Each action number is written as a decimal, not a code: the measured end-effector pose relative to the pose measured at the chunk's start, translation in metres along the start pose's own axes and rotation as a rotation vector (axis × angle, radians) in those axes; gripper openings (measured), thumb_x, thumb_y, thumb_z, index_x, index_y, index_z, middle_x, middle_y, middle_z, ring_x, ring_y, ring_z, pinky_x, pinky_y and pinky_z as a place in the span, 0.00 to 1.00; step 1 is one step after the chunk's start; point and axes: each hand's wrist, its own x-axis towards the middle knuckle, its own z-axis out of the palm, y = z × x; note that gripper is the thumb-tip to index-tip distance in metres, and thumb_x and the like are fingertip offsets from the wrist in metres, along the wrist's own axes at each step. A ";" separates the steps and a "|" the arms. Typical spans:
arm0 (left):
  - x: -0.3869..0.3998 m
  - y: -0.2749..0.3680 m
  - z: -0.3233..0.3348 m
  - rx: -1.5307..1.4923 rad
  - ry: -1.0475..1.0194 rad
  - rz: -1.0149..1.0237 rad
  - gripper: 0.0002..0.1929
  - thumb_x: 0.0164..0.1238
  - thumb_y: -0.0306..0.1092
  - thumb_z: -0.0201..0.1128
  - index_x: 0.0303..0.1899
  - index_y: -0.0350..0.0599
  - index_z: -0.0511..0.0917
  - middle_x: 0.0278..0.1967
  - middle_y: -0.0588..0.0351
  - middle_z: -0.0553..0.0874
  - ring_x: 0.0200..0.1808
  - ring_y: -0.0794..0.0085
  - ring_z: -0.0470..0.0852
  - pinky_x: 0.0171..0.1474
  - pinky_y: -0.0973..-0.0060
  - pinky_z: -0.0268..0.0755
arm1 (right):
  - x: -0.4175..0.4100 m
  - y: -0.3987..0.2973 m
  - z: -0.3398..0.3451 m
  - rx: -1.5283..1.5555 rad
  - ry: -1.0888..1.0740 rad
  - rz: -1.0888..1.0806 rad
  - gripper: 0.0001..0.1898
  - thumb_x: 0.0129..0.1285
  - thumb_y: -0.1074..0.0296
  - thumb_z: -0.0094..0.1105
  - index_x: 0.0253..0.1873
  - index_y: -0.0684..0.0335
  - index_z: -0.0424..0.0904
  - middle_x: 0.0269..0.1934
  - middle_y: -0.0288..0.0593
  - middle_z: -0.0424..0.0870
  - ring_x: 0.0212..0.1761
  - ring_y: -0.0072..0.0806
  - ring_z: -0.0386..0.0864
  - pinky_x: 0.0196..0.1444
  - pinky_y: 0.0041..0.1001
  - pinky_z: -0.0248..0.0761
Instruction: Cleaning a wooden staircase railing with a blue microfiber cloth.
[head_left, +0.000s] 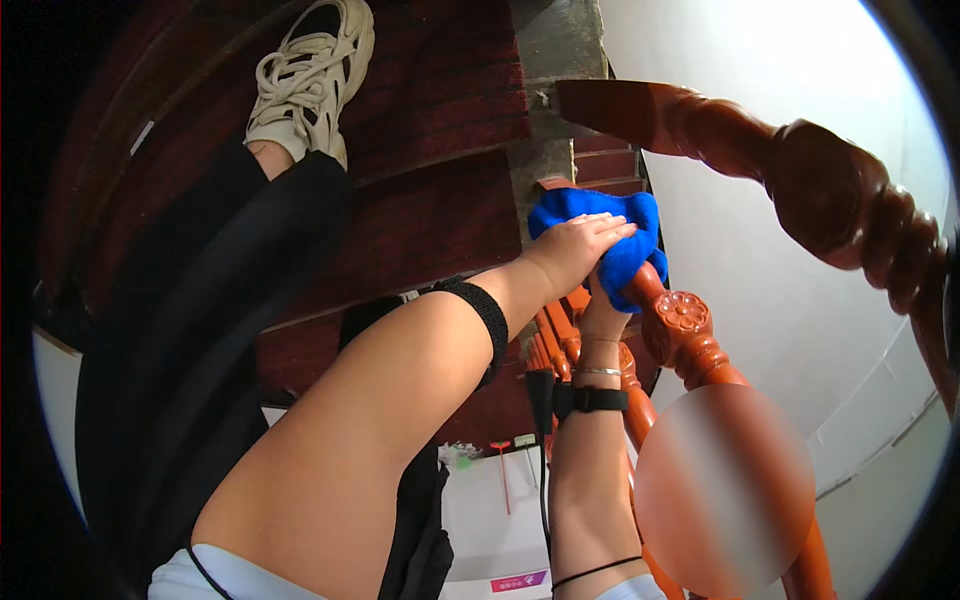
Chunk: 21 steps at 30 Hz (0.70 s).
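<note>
A bright blue cloth (574, 206) is wrapped about the lower part of a glossy orange-brown turned wooden baluster (643, 282). On top of the cloth lies my left hand (581, 244), its fingers together and curved over the fabric. My right hand (606, 311) comes up from below and reaches under the cloth at the baluster; the cloth and my left hand hide its fingers. Just beyond the cloth, the baluster has a square block with a carved flower (681, 311). A bracelet and a black band circle my right wrist, and a black band is on my left forearm.
Another turned baluster (825, 187) rises at the right from a grey stone stair edge (559, 45). Dark red stair treads (442, 217) run down the left, with my shoe (307, 82) on one. More balusters (559, 337) stand below. A round blur covers part of the lower right.
</note>
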 end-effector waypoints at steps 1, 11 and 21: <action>0.000 -0.005 0.002 0.013 -0.005 -0.004 0.24 0.52 0.22 0.55 0.55 0.43 0.69 0.55 0.47 0.72 0.57 0.58 0.70 0.61 0.68 0.62 | 0.002 -0.001 0.002 -0.080 -0.020 0.018 0.25 0.55 0.66 0.61 0.57 0.66 0.64 0.50 0.42 0.73 0.52 0.30 0.69 0.56 0.29 0.61; 0.000 -0.046 0.009 0.023 -0.048 -0.101 0.23 0.51 0.21 0.54 0.53 0.40 0.69 0.55 0.46 0.72 0.57 0.58 0.70 0.59 0.69 0.63 | 0.006 0.004 0.031 0.145 0.022 -0.077 0.31 0.51 0.68 0.65 0.60 0.65 0.62 0.56 0.44 0.69 0.58 0.33 0.65 0.61 0.34 0.57; 0.000 -0.099 0.017 0.100 -0.127 -0.230 0.18 0.60 0.26 0.48 0.53 0.40 0.69 0.55 0.45 0.72 0.58 0.58 0.69 0.60 0.69 0.61 | 0.049 0.092 0.060 -0.097 -0.092 -0.053 0.27 0.52 0.70 0.62 0.57 0.66 0.66 0.55 0.43 0.71 0.56 0.33 0.67 0.61 0.32 0.58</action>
